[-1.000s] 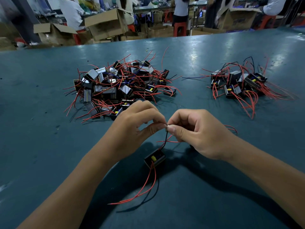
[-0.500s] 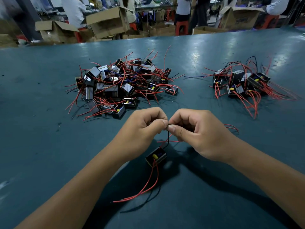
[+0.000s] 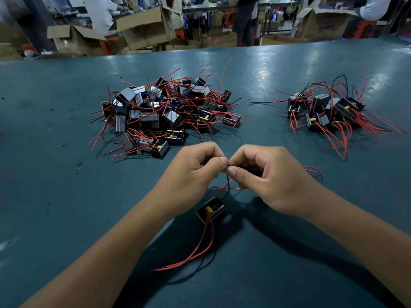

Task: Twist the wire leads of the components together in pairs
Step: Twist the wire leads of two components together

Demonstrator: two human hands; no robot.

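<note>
The left hand (image 3: pixel 193 174) and right hand (image 3: pixel 269 176) met fingertip to fingertip, both pinching the wire leads (image 3: pixel 228 183); the twist itself was hidden between them. The component (image 3: pixel 210 209) dangled at six o'clock below them.

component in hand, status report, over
Left hand and right hand pinching wire leads. Component dangling below. Nothing in the way.
</note>
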